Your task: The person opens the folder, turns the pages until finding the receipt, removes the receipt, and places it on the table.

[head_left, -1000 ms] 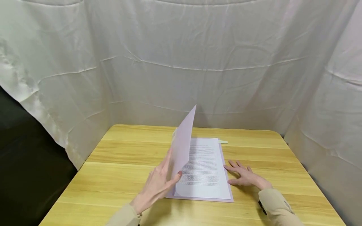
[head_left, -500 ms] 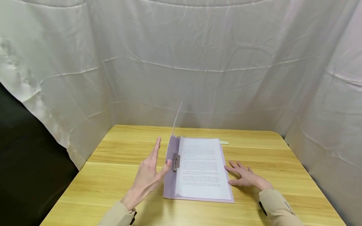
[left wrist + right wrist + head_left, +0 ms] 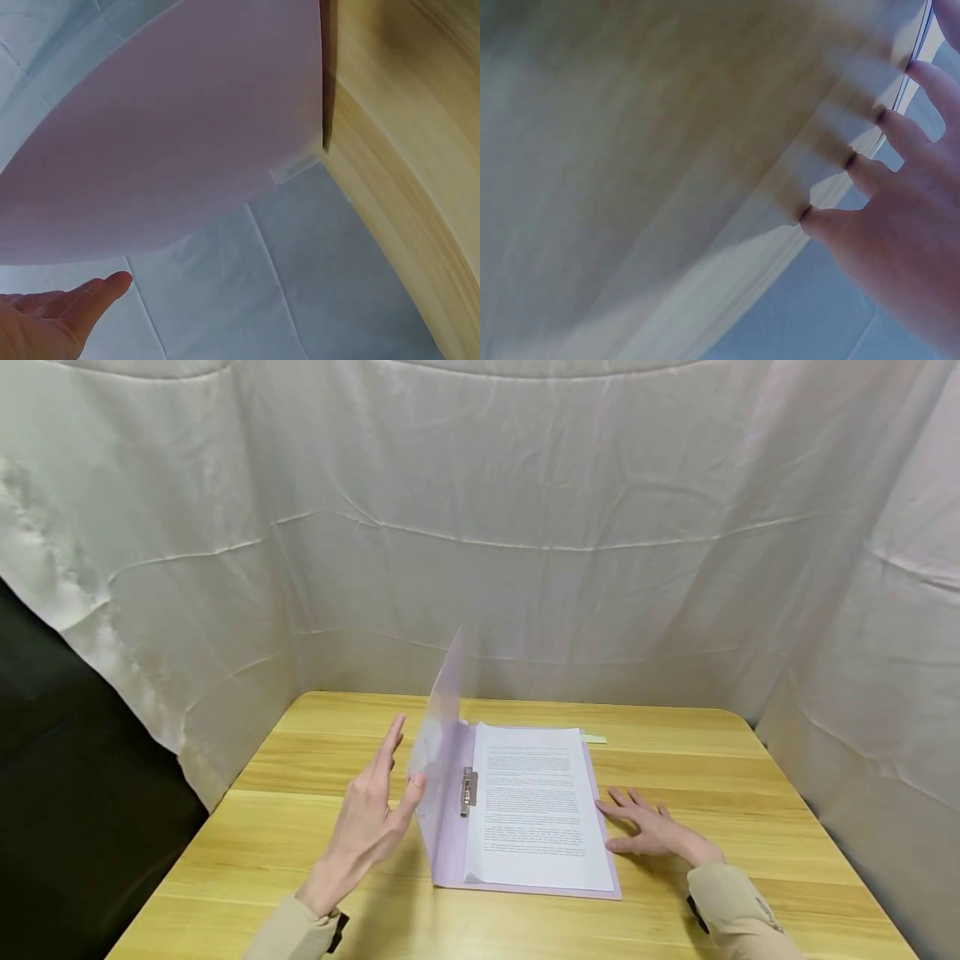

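Head view: lilac folder [image 3: 450, 864] lies on the table [image 3: 765, 835], toward 6 o'clock; cover [image 3: 442, 718] stands steep on its hinge, leaning toward 9 o'clock; printed sheets [image 3: 536, 810] face up inside, metal clip [image 3: 468, 792] along their 9 o'clock edge. Left hand [image 3: 362, 822] at the folder's 9 o'clock, fingers straight, thumb held apart, nothing gripped; a gap shows between thumb and cover from the left wrist, though contact by the other fingers I cannot tell. Right hand [image 3: 652, 829] at 3 o'clock, fingers spread, tips down on the table, some against the folder's edge.

Risks, my judgement: a stiff hinge could spring the cover back toward 3 o'clock, since nothing clamps it; or it could slap down toward 9 o'clock if unsupported; a closing cover might crease the slightly raised sheet corner near 7 o'clock; light edge contact may let the folder skid; whether the clip holds the sheets, unclear, so they could slip.
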{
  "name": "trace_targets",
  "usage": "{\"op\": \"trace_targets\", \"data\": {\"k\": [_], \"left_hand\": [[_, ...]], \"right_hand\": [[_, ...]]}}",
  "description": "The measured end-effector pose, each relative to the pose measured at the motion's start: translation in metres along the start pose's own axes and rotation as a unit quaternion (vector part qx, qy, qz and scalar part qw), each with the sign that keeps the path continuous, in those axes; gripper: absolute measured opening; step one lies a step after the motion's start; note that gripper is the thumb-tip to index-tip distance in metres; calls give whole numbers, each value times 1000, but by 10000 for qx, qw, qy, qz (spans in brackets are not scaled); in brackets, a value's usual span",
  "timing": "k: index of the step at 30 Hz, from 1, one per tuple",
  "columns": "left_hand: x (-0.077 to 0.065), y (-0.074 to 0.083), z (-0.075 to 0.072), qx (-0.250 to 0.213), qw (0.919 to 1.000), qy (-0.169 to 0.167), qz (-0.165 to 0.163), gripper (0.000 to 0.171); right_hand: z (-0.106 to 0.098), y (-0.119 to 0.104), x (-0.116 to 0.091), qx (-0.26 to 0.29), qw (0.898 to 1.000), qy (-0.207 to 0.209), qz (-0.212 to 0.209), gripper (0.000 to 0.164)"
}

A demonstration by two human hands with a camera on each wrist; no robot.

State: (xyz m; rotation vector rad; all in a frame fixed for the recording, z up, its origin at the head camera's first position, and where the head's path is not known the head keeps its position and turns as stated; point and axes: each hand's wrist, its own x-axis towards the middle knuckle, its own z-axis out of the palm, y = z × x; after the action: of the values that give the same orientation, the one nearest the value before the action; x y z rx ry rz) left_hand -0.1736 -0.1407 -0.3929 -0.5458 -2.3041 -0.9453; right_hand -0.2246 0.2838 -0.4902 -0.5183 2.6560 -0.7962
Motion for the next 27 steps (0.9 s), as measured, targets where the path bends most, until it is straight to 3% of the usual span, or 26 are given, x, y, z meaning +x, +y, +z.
{"op": "trace_targets", "data": {"k": [8, 14, 20, 27], "left_hand": [[3, -12, -15, 77, 9972, 235, 707, 57], [5, -22, -28, 80, 9945, 334, 993, 48], [10, -26, -45, 160, 9938, 292, 1063, 44], [10, -31, -58, 680, 9904, 293, 1165, 39]], "right_hand": [[0, 0, 0, -69, 10000, 14, 18, 75], [-1, -2, 0, -61, 10000, 6, 22, 75], [-1, -2, 0, -64, 10000, -21, 2, 75], [1, -4, -2, -36, 10000, -23, 39, 75]]}}
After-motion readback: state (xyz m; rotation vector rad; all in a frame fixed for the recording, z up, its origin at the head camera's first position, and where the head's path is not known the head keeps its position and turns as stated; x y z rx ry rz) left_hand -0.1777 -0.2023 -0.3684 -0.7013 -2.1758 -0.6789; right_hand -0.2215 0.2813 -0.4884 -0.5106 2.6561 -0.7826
